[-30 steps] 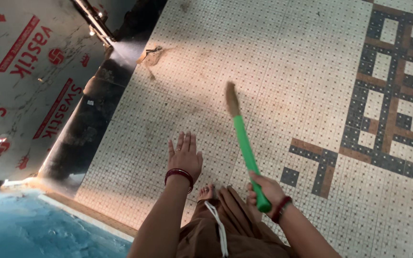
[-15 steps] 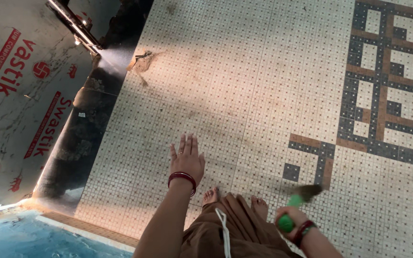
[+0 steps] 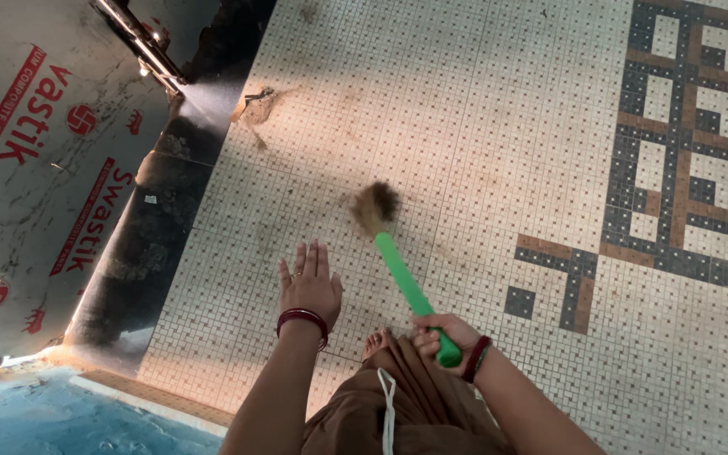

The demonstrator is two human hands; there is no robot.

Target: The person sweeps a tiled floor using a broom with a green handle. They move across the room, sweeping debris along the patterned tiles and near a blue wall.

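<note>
Swinging forward again from low by the right foot: broom (image 3: 398, 257), green handle gripped in right hand (image 3: 438, 335), bristles now blurred over tiled floor (image 3: 507, 109) ahead; left hand (image 3: 307, 282) still spread wide, holding nothing

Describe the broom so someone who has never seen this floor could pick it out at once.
On the pale mosaic tile floor, look just ahead of the person's brown garment. The right hand grips the broom, the only bright green handle here, ending in a brown bristle tuft.
</note>
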